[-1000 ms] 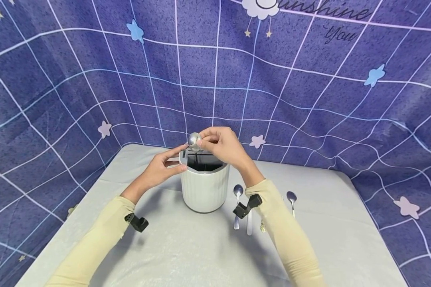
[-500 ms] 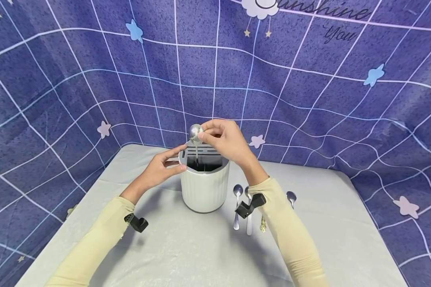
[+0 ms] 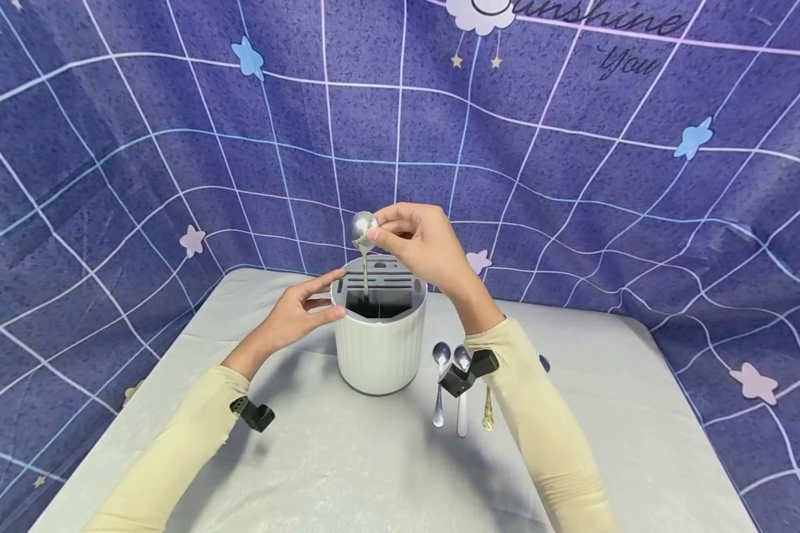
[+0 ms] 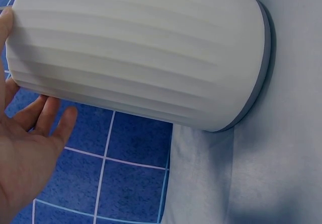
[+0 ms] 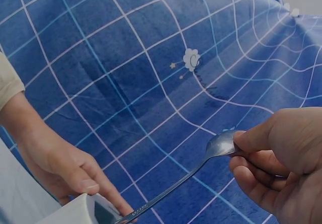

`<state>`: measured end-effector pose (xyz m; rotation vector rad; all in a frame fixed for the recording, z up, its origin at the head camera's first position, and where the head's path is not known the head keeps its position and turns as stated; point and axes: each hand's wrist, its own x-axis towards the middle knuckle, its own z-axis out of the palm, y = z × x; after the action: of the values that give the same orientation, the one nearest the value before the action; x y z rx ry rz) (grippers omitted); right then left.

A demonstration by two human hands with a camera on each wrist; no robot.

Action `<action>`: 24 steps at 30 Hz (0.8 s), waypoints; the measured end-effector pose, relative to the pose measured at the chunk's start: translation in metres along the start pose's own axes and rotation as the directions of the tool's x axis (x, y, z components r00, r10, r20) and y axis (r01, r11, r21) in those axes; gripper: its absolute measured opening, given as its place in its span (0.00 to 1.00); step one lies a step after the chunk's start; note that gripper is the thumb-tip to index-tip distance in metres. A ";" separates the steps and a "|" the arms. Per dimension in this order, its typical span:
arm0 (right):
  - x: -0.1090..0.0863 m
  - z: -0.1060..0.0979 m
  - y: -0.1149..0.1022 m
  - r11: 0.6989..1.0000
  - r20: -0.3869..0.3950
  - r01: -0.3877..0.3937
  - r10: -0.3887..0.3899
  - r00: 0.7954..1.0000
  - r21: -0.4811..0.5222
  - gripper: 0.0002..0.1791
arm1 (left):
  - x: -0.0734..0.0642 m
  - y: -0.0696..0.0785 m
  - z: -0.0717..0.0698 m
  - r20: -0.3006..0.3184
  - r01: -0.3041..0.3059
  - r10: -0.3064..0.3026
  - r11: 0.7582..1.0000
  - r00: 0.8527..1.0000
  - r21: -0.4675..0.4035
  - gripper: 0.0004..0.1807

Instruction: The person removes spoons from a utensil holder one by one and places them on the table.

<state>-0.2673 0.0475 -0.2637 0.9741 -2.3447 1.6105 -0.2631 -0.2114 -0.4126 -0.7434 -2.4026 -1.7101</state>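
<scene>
A silver spoon (image 3: 364, 228) hangs upright with its bowl up, and my right hand (image 3: 423, 237) pinches the bowl between thumb and fingers. Its handle points down into the opening of a white ribbed utensil holder (image 3: 378, 355); in the right wrist view the handle's lower end (image 5: 135, 214) is at the holder's rim. My left hand (image 3: 300, 311) touches the holder's left side near the top, thumb at the front and index finger along the rim. Seen from the left wrist, its other fingers (image 4: 48, 113) lie loosely by the wall.
Right of the holder on the pale cloth (image 3: 347, 459) lie a spoon (image 3: 438, 407), another with a white handle (image 3: 463, 418) and a gold ornate handle (image 3: 488, 414). A further spoon (image 3: 544, 363) is mostly hidden by my right sleeve (image 3: 540, 422). A purple-blue patterned backdrop (image 3: 273, 185) stands behind.
My right hand has risen with the spoon, drawing more of its handle up out of the holder. The left hand and the holder have stayed in place.
</scene>
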 end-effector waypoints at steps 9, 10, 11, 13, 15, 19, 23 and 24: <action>0.001 -0.008 -0.009 1.000 -0.047 0.018 -0.019 0.999 -0.011 0.08 | 0.000 -0.001 0.000 0.005 0.000 0.000 1.000 1.000 0.002 0.37; 0.001 -0.009 -0.010 1.000 -0.053 0.023 -0.024 0.998 -0.012 0.08 | 0.000 -0.001 0.000 0.006 0.001 -0.001 1.000 1.000 0.002 0.37; 0.001 -0.010 -0.012 1.000 -0.058 0.028 -0.028 0.998 -0.011 0.08 | 0.000 -0.001 0.000 0.005 0.000 0.000 1.000 1.000 0.001 0.37; 0.001 -0.012 -0.014 0.999 -0.066 0.037 -0.038 0.997 -0.007 0.08 | 0.000 -0.001 0.000 0.004 0.000 0.000 1.000 1.000 0.003 0.37; 0.002 -0.014 -0.015 0.999 -0.074 0.047 -0.047 0.996 -0.003 0.08 | -0.001 0.000 0.000 0.003 -0.001 0.001 1.000 1.000 0.005 0.37; 0.003 -0.020 -0.017 0.999 -0.098 0.053 -0.053 0.994 -0.002 0.08 | -0.001 0.001 -0.001 0.003 -0.006 0.006 1.000 1.000 0.005 0.37; 0.005 -0.024 -0.018 0.999 -0.115 0.045 -0.045 0.992 -0.002 0.08 | 0.000 0.000 0.000 -0.001 -0.008 0.008 1.000 1.000 0.004 0.37; 0.005 -0.025 -0.019 0.999 -0.116 0.048 -0.047 0.992 0.003 0.08 | 0.000 0.000 0.000 -0.001 -0.008 0.008 1.000 1.000 0.004 0.37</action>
<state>-0.2665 0.0634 -0.2362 0.9048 -2.2248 1.6119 -0.2630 -0.2120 -0.4129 -0.7504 -2.3984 -1.7020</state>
